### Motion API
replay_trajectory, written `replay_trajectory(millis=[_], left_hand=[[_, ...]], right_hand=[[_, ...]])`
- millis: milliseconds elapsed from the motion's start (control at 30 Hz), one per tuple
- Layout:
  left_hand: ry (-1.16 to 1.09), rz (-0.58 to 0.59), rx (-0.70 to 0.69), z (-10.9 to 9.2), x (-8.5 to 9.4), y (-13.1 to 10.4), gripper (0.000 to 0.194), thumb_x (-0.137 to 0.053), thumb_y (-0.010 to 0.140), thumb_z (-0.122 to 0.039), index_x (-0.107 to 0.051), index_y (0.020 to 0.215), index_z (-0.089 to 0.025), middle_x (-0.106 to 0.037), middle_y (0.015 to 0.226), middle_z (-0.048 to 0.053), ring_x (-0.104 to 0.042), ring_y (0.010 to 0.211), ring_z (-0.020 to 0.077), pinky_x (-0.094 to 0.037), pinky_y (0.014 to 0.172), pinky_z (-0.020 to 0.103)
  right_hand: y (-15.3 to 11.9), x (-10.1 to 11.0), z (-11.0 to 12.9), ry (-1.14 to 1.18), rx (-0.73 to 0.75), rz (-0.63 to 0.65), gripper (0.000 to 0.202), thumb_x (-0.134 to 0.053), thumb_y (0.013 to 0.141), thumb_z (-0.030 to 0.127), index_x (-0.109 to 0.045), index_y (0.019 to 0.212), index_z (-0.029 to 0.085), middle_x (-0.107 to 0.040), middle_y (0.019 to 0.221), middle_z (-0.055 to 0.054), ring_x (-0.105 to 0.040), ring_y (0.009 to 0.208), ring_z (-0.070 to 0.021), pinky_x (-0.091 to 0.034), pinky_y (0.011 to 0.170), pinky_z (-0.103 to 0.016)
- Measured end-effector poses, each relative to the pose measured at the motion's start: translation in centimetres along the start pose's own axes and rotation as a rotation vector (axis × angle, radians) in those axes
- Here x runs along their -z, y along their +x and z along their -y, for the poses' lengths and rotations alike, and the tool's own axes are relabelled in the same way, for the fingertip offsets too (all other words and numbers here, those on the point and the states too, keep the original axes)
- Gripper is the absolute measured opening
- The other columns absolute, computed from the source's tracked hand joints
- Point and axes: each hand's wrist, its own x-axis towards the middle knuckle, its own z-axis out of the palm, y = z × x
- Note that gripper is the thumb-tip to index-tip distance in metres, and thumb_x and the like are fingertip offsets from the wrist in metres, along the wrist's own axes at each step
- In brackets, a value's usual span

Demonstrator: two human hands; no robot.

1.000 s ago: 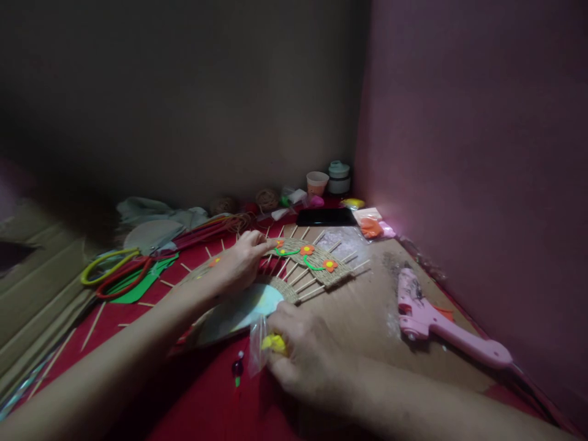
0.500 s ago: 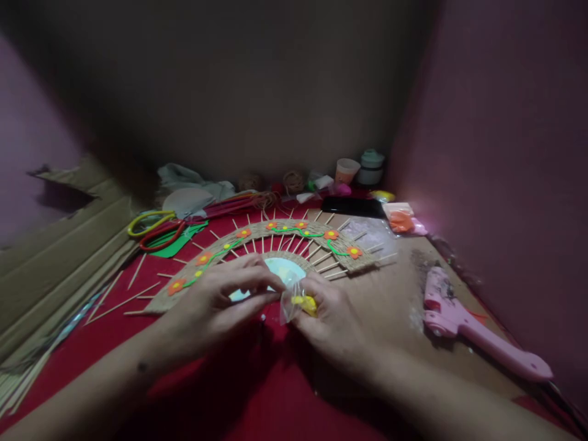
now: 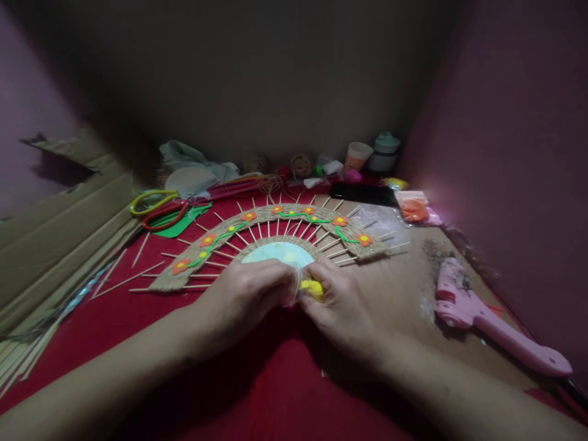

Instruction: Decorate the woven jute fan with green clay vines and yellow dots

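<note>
My right hand [image 3: 337,300] is closed around a small clear plastic bag with a yellow clay-like lump [image 3: 312,290] inside. The fingers of my left hand [image 3: 257,288] pinch the bag's other side, and the two hands nearly meet. Just beyond them lies a half-round fan-shaped piece [image 3: 261,214] of thin sticks and woven twine, decorated with orange flowers, yellow dots and green wavy strips. At its centre is a pale blue half disc [image 3: 275,251], its lower part hidden behind my hands.
A pink glue gun [image 3: 496,327] lies at right on a brown board [image 3: 390,306]. Scissors [image 3: 165,211] rest on green sheet [image 3: 184,222] at left, near loose sticks [image 3: 126,282]. A black phone [image 3: 362,193], paper cup [image 3: 358,156] and twine balls [image 3: 301,164] line the back. Cardboard [image 3: 59,226] stands left.
My left hand has moved in and closed on the plastic bag; before, its thumb and fingers only reached the bag's edge. The view has shifted slightly.
</note>
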Motion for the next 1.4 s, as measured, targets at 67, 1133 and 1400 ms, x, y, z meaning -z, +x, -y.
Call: replay_trajectory(millis=[67, 1133, 1400], left_hand=[[-0.076, 0.010, 0.030, -0.1, 0.1, 0.1, 0.022, -0.047, 0.089, -0.017, -0.058, 0.070, -0.016, -0.055, 0.064, -0.002, -0.049, 0.057, 0.0089, -0.037, 0.054, 0.019], [-1.510, 0.101, 0.621, 3.5, 1.4, 0.1, 0.012, -0.071, 0.074, -0.023, -0.066, 0.073, -0.012, -0.048, 0.048, -0.004, -0.037, 0.040, 0.0028, -0.035, 0.044, 0.016], [-1.503, 0.044, 0.625, 3.0, 0.8, 0.2, 0.009, -0.071, 0.074, -0.019, -0.069, 0.073, -0.010, -0.068, 0.074, 0.009, -0.059, 0.051, 0.0101, -0.045, 0.041, 0.016]], right_hand=[[0.0, 0.0, 0.0, 0.003, 0.009, -0.005, 0.021, -0.056, 0.075, 0.005, -0.045, 0.066, 0.019, -0.047, 0.076, 0.001, -0.047, 0.074, -0.0138, -0.037, 0.064, -0.025], [-0.2, -0.2, -0.3, 0.052, -0.009, 0.066, 0.016, -0.052, 0.073, 0.004, -0.057, 0.074, 0.019, -0.056, 0.085, -0.003, -0.053, 0.080, -0.0162, -0.044, 0.074, -0.032], [-0.2, -0.2, -0.3, 0.043, 0.004, 0.072, 0.012, -0.053, 0.076, 0.008, -0.058, 0.076, 0.019, -0.055, 0.083, -0.002, -0.053, 0.077, -0.0156, -0.044, 0.069, -0.031]])
